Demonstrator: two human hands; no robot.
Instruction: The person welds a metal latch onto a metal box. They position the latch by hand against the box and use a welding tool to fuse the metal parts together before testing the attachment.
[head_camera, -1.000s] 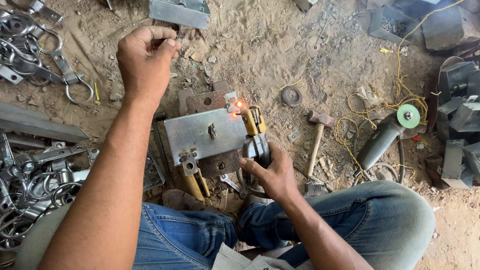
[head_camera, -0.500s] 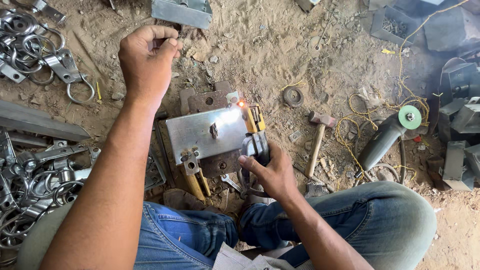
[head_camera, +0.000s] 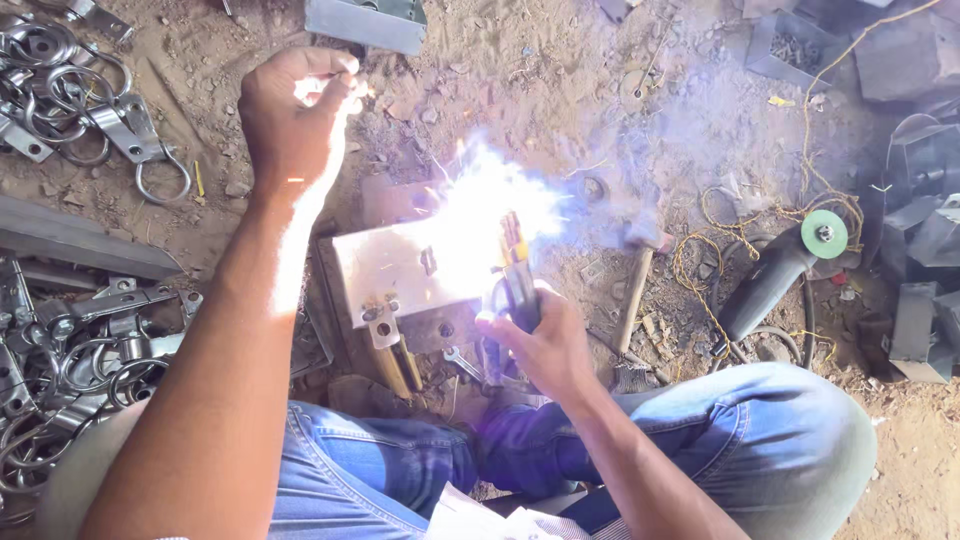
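Both hands work: right hand (head_camera: 545, 345) grips electrode holder (head_camera: 518, 290) beside metal plate (head_camera: 400, 270); left hand (head_camera: 295, 120) clenched above.

A worker in blue denim jeans, creased at the knees on either side of the steel plate (head_camera: 410, 265), with bare forearms, an ungloved left hand (head_camera: 295, 115) and right hand (head_camera: 545, 345), and a pale striped shirt hem showing below the plate, between the thighs.

Bare, dusty dirt floor (head_camera: 560, 80) strewn with pebbles and metal scraps. A heap of steel rings and brackets (head_camera: 60, 330) lies at nine o'clock; grey metal boxes (head_camera: 920, 250) crowd three o'clock. Hard sunlight.
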